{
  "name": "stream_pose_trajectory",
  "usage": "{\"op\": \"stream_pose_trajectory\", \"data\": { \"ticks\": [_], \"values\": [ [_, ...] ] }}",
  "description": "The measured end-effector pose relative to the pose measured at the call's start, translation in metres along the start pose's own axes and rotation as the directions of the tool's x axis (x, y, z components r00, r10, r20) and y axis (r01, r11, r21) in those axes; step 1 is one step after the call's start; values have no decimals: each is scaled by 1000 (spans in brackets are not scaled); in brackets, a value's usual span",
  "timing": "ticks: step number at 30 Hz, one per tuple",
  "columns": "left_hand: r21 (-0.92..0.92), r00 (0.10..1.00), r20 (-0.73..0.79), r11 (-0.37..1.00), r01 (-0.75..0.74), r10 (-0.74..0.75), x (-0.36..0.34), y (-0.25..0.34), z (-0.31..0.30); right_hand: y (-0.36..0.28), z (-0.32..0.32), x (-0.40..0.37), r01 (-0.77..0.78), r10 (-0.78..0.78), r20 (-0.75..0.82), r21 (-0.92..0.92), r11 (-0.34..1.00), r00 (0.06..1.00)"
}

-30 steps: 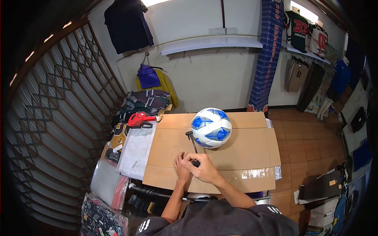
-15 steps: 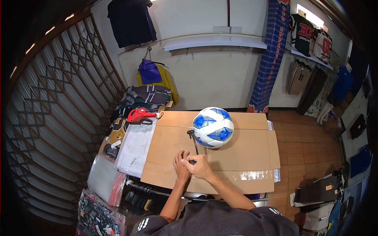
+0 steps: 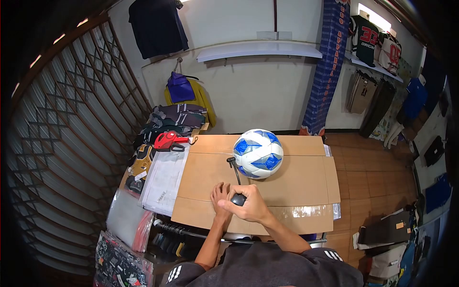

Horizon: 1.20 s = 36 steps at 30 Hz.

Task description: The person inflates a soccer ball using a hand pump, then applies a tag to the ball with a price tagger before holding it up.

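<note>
A white and blue ball (image 3: pixel 258 153) rests on the cardboard (image 3: pixel 296 182) that covers the table. My right hand (image 3: pixel 250 203) is wrapped round a round black object (image 3: pixel 238 199), whose top shows between thumb and fingers. Just beyond it a thin black rod with a short crosspiece at its tip (image 3: pixel 232 160) points away from me, left of the ball. My left hand (image 3: pixel 221 198) lies on the cardboard beside the right one, fingers spread, with nothing visible in it.
A red and black tool (image 3: pixel 169 141) lies at the table's back left, by folded clothes (image 3: pixel 179 116). White plastic sheets (image 3: pixel 165 184) cover the left side. Packaged garments (image 3: pixel 122 260) are at the lower left. Bags (image 3: pixel 387 229) stand on the floor at right.
My right hand has shifted slightly right and turned, so more of the round black object shows. The left hand has hardly moved. The whole view has shifted a little.
</note>
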State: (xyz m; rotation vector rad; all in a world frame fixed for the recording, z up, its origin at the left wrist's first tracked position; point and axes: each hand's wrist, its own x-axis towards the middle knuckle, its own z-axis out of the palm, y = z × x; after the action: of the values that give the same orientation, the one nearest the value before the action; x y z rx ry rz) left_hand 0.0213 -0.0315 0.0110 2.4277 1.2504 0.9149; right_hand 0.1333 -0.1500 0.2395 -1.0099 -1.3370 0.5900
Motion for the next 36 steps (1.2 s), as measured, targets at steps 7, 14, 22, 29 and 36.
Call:
{"op": "stream_pose_trajectory", "data": {
  "ticks": [7,14,22,29,36],
  "values": [
    [-43,1000,17,999,24,-23,0,-5,5,62,0,-8,-148,149,-31,4,989,988],
    [9,1000,13,1000,-17,17,-2,-12,11,101,16,-19,-148,140,-94,-76,986,986],
    [-26,1000,-5,999,-24,24,-4,-15,12,91,15,-21,-164,148,-109,-159,974,983],
    [-100,1000,19,995,19,-17,-2,-6,4,21,-4,-4,-135,134,-62,-13,991,989],
    [-1,999,34,1000,4,-4,-1,-8,6,76,5,-14,-231,247,-162,114,966,955]
  ]
}}
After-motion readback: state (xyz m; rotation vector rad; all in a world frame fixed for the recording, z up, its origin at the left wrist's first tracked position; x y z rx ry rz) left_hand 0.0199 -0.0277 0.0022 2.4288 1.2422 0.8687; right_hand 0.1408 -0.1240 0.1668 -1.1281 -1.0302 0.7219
